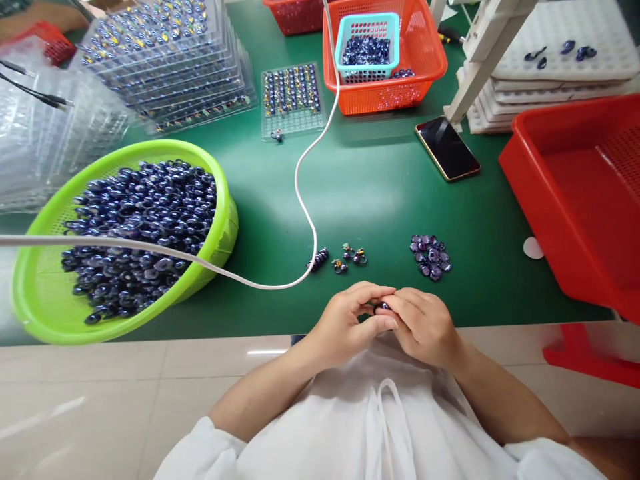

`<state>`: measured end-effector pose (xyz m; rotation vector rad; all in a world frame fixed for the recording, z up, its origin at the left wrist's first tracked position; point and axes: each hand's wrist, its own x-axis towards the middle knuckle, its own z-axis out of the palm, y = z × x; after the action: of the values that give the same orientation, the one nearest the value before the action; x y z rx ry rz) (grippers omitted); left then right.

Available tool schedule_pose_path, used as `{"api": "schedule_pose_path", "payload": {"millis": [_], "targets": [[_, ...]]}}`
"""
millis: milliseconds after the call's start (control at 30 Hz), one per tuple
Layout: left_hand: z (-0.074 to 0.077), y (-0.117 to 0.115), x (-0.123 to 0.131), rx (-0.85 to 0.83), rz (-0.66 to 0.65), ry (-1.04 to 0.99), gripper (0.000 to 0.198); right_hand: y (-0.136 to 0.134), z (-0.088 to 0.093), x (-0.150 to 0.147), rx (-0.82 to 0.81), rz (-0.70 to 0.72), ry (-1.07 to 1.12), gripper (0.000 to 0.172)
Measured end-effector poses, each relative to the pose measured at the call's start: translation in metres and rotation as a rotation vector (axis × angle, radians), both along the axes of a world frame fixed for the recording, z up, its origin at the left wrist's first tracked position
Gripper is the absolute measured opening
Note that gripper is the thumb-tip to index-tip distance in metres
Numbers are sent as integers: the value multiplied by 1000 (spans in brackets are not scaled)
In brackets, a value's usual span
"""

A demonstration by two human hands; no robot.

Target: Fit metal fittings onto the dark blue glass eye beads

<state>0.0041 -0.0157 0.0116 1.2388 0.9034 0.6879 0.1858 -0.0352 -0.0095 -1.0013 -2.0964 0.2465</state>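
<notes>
My left hand [350, 320] and my right hand [423, 323] meet at the table's front edge. Between their fingertips they pinch a small glossy dark-blue earbud shell [383, 306], mostly covered by the fingers. Just beyond my left hand lie a few earbud shells with exposed inner parts [355, 255], and beside them a short row of dark pieces [319, 259]. Past my right hand is a loose cluster of small dark shell caps [431, 257].
A green basket [227, 227] heaped with dark shells stands left, a white cable [270, 287] crossing it. Behind are stacked clear trays [200, 80], a part-filled tray [295, 125] and an orange basket [350, 100]. A phone [447, 148] and red bin [545, 200] are right.
</notes>
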Motion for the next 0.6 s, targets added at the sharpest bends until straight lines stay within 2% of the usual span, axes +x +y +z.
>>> {"api": "schedule_pose_path", "payload": {"millis": [100, 233, 433, 600], "targets": [[0, -1, -1, 70, 22, 29, 31, -1, -1, -4, 24, -10, 20, 18], [-2, -1, -3, 86, 44, 32, 28, -3, -4, -8, 34, -10, 78, 18], [-4, -2, -9, -73, 58, -17, 35, -5, -11, -12, -53, -1, 95, 18], [3, -2, -31, -156, 85, 12, 51, -5, -7, -28, -204, 106, 125, 36]]}}
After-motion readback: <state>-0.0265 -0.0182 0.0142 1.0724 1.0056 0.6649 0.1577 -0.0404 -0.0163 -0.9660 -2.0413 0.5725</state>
